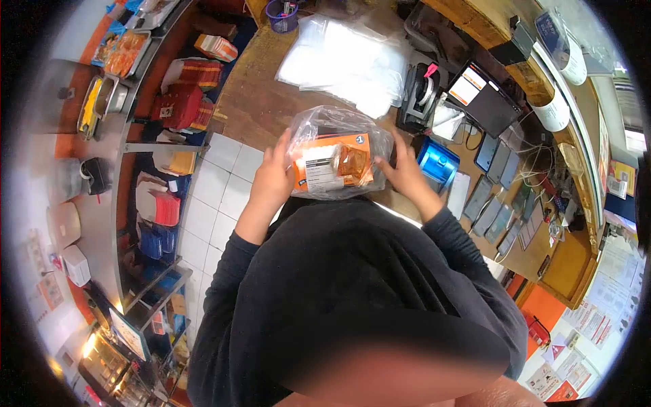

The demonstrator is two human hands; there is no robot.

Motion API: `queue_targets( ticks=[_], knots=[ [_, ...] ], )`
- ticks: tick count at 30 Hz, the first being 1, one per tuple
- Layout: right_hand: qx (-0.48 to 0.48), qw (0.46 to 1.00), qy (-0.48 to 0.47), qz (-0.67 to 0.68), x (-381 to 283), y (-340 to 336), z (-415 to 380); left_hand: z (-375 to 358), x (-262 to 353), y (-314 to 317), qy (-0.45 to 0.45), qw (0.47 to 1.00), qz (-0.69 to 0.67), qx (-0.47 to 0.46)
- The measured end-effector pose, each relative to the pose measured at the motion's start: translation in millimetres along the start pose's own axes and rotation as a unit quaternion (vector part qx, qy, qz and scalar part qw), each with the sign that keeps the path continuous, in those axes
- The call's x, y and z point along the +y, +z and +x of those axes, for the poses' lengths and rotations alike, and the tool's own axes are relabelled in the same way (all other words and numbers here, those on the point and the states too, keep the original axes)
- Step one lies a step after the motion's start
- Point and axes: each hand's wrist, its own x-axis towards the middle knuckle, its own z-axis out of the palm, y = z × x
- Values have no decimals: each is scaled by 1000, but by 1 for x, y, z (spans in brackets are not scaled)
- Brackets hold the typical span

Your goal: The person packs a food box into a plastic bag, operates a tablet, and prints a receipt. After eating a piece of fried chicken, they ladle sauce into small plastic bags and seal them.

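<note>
A clear plastic bag (313,125) is held between my two hands, close in front of my body. Inside it lies an orange and white printed packet (324,168) with a food picture on its right part. My left hand (272,178) grips the bag's left side, thumb on the near face. On the opposite side, my right hand (407,175) holds the bag's edge, its thumb near the picture. Part of the fingers on both hands is hidden behind the plastic.
Beyond the bag, a stack of clear plastic sheets (342,57) lies on the wooden counter (247,108). To the right are a tape dispenser (420,95), a tablet (485,98), a blue cylindrical object (437,163) and several phones (488,217) with cables. Shelves (163,147) with packets stand left.
</note>
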Motion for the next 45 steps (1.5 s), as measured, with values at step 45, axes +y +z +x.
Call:
queue_targets(
  ticks=[45],
  knots=[
    [-35, 963, -254, -85, -84, 35, 25, 65, 14, 113, 355, 872, 336, 32]
  ],
)
